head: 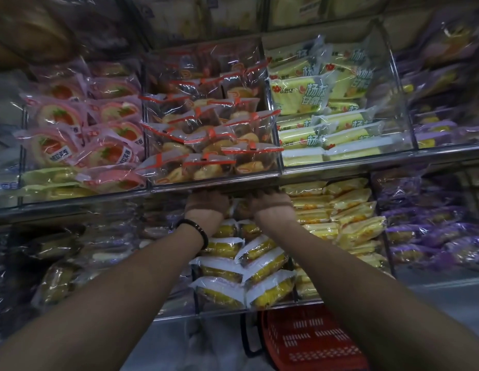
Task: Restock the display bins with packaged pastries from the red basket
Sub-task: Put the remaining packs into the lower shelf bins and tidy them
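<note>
Reaching up and away, side by side, to the underside of the middle clear acrylic display bin (214, 180) of transparent red-striped pastry packets (206, 135): left hand (206, 204) and right hand (270, 203), backs toward the camera, set just at the bin's near bottom edge. Fingers tucked out of sight under that edge; cannot tell whether clasping a packet, gripping the bin, or lying loose. Worn on the left wrist, a black bracelet (198, 231). Directly behind and below the wrists, a lower clear bin of white-and-yellow wrapped cake packets (259, 263), stacked in tilted rows. Set low at the near right, below the lower shelf, the red slotted plastic basket (313, 341), only partly in view, contents not visible. Ranged along the upper shelf from left to right: pink round strawberry-print packets (72, 129), the red-striped bin, then green-and-yellow cake packets (313, 103) in a neighbouring clear bin. Stocked at the right on both shelves, purple-wrapped packets (434, 236), blurred. Running across beneath the upper bins, a grey metal shelf rail (72, 204). Dim, close shop shelving on every side.
</note>
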Tool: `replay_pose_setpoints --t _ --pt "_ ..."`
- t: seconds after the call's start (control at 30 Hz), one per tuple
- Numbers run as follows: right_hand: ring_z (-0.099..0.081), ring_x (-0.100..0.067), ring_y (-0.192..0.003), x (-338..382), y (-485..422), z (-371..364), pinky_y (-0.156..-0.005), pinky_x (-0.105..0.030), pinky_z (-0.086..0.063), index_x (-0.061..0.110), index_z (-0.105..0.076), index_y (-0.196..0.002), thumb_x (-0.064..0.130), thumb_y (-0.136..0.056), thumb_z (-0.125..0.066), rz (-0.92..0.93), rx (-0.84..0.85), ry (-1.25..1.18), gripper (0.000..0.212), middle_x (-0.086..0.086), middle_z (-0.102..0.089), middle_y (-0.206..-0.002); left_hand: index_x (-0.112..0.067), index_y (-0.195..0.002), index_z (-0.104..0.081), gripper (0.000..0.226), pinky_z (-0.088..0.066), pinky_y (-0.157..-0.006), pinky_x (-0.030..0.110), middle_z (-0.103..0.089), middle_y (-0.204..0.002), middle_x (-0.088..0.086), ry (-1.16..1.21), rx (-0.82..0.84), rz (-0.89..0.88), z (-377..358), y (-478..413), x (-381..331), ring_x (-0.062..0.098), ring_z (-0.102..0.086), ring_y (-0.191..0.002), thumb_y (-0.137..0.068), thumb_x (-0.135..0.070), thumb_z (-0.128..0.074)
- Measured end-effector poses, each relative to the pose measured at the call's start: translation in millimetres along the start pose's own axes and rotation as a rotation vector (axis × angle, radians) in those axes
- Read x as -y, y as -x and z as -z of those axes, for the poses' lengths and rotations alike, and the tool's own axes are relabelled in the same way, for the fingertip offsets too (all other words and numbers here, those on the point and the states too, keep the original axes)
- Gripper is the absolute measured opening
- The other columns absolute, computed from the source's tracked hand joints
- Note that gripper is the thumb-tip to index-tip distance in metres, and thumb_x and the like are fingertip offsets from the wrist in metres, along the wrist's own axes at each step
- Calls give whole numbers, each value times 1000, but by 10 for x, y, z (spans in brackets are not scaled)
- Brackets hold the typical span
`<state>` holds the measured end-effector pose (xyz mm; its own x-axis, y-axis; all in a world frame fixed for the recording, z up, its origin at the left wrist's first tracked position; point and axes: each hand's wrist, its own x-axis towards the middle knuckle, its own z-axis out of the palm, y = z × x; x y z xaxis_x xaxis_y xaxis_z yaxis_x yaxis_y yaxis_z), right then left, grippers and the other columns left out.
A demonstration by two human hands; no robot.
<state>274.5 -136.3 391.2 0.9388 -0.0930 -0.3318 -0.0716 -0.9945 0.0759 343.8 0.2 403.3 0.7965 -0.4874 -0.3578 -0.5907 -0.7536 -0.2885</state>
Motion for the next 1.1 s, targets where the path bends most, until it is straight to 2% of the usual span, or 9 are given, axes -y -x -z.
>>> replay_pose_setpoints --t 0.17,0.27,0.4,0.5,0.7,0.8,0.87,1.0,1.1 --pt "-62 -32 -122 80 53 89 -87 -48 -57 18 -54 -139 17 -101 -54 -71 -1 19 37 -10 -66 -131 -8 -115 -75 32 -54 -78 42 -75 -111 13 -29 -66 -16 -68 87 90 36 -71 -105 -103 -10 -45" --pt "-66 -30 -116 147 47 136 -80 -42 -54 16 -60 -133 15 -103 -54 -87 2 16 30 -8 -69 -124 -6 -115 -74 31 -53 -78 40 -75 -111 13 -40 -113 -33 -54 106 76 36 -71 -105 -104 -9 -45" --pt "-69 -30 -113 205 -3 147 -75 -41 -51 14 -62 -132 16 -104 -54 -118 19 -64 29 -7 -70 -124 -6 -115 -74 28 -55 -80 41 -74 -112 11 -66 -149 -78 -83 196 47 37 -70 -104 -101 -4 -50" --pt "-70 -33 -114 185 -60 106 -79 -42 -52 14 -61 -133 15 -104 -52 -128 39 -147 30 -9 -70 -126 -8 -108 -78 26 -57 -75 40 -76 -101 9 -110 -183 -68 -132 217 92 34 -72 -94 -97 -5 -54" --pt "-69 -36 -115 154 -67 33 -88 -46 -57 16 -57 -136 13 -101 -60 -121 55 -236 36 -12 -65 -133 -6 -123 -70 33 -51 -90 44 -72 -120 15 -89 -112 -101 -44 81 30 41 -65 -114 -105 -9 -43" --pt "-68 -34 -115 33 -13 47 -87 -43 -57 19 -56 -135 25 -97 -69 -91 27 -300 40 -11 -65 -130 -10 -117 -73 28 -57 -80 44 -74 -109 11 -122 -174 -151 4 199 47 39 -70 -100 -99 -5 -51" --pt "-68 -31 -109 -28 77 62 -76 -37 -55 22 -54 -132 29 -94 -73 -46 -30 -306 44 -9 -64 -125 -14 -114 -73 28 -59 -76 41 -74 -105 9 -92 -168 -188 -33 279 47 35 -71 -94 -96 -3 -54" --pt "-66 -25 -97 -55 277 167 -68 -35 -46 21 -56 -101 27 -96 -65 66 60 -211 12 0 -58 -95 -22 -110 -71 24 -54 -68 35 -73 -102 0 23 -60 -205 -111 333 1 29 -72 -93 -96 -8 -58" --pt "-63 -24 -97 2 324 175 -71 -36 -47 19 -63 -114 26 -98 -65 75 112 -163 18 -2 -62 -103 -21 -108 -72 21 -46 -62 34 -74 -101 0 32 -24 -200 -160 367 -72 26 -74 -94 -99 -9 -57"
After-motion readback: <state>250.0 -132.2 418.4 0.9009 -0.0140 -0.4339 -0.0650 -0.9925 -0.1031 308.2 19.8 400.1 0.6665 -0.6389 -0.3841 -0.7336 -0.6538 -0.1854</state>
